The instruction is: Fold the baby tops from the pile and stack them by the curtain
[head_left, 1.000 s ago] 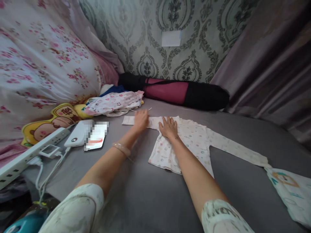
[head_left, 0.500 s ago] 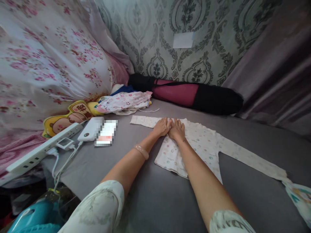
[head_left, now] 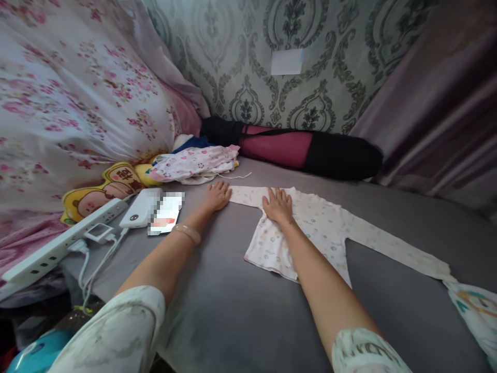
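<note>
A small white long-sleeved shirt [head_left: 318, 228] with a pale print lies spread on the grey sheet [head_left: 217, 300], its sleeves stretched out to both sides. My left hand [head_left: 218, 196] rests flat over the cuff end of the left-hand sleeve, covering it, fingers extended. Flat on the shirt's shoulder, where that sleeve joins the body, lies my right hand [head_left: 278, 205] with its fingers spread. The right-hand sleeve runs down to another printed white cloth [head_left: 476, 311] at the right edge.
Folded clothes [head_left: 198, 163] lie at the back left, beside a yellow cartoon cushion [head_left: 104, 191]. A power strip [head_left: 66, 238], a white power bank [head_left: 140, 208] and a phone [head_left: 166, 212] are at left. A black and maroon long bag [head_left: 291, 147] lies along the wall.
My left hand has slid left along the sleeve from beside my right hand to the cuff. The right hand stays on the shirt's shoulder. The view has shifted slightly.
</note>
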`<action>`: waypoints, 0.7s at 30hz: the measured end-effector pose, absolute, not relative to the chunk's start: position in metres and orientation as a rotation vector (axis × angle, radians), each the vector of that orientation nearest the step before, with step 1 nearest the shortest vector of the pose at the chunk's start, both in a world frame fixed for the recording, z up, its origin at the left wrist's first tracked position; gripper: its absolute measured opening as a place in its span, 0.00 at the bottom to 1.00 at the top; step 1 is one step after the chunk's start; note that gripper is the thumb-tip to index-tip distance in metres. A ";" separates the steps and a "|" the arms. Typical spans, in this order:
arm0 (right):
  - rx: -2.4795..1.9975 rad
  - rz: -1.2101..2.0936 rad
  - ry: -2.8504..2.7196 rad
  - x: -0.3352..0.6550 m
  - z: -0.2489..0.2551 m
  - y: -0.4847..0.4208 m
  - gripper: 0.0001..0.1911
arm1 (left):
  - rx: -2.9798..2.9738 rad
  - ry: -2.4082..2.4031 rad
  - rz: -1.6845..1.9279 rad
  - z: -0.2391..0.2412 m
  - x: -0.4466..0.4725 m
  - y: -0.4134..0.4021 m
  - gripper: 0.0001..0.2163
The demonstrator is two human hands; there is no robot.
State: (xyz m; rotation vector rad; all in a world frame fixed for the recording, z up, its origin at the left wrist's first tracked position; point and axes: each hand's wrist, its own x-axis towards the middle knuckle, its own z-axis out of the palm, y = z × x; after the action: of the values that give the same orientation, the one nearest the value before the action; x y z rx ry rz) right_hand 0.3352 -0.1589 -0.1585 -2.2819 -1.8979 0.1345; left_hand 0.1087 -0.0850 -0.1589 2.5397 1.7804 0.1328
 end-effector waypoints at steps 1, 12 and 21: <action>-2.274 0.132 -1.897 0.335 -0.159 -0.159 0.31 | 2.542 1.782 0.161 -0.160 0.105 -0.084 0.25; -2.037 0.292 -1.756 0.358 -0.144 -0.170 0.29 | 2.793 1.741 0.751 -0.158 0.099 -0.102 0.19; -1.984 0.162 -1.594 0.500 -0.126 -0.291 0.13 | 2.947 1.226 0.574 -0.144 0.136 -0.133 0.13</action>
State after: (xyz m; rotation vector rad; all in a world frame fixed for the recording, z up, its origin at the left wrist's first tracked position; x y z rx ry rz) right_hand 0.5001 -0.2908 -0.1259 -1.9839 -1.5945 0.1623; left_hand 0.1358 -0.1332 -0.1443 2.9471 1.2259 0.5739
